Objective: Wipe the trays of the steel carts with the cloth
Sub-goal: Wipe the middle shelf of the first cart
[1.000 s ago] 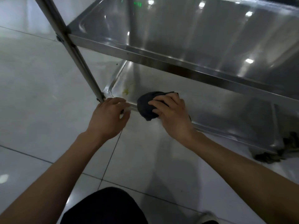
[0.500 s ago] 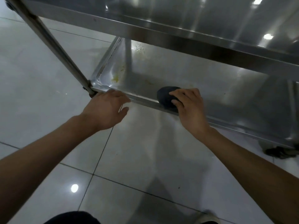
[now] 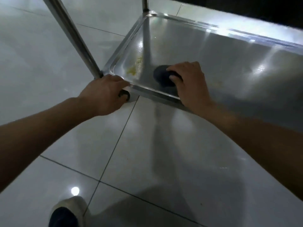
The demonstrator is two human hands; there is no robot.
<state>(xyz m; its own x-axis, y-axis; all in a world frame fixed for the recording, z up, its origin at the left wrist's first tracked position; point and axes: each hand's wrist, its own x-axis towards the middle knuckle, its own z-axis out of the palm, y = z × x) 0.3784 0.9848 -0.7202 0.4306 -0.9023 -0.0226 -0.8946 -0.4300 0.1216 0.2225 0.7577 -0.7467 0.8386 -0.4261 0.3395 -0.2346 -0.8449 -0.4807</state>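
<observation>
Cloth (image 3: 162, 77) bunched under your right hand (image 3: 190, 84) may smear the yellow residue (image 3: 136, 67); your left hand (image 3: 105, 94) grips the tray (image 3: 229, 51) corner.

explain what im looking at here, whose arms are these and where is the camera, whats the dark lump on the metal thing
The camera sits on a person's head and looks down, so the two arms are that person's own. The metal thing is the bottom tray of a steel cart, low over a tiled floor. The dark lump is a cloth; the right hand grips it and presses it onto the tray. The left hand holds the tray's near corner beside the cart leg. Yellowish crumbs lie on the tray left of the cloth. A shoe shows at the bottom.
</observation>
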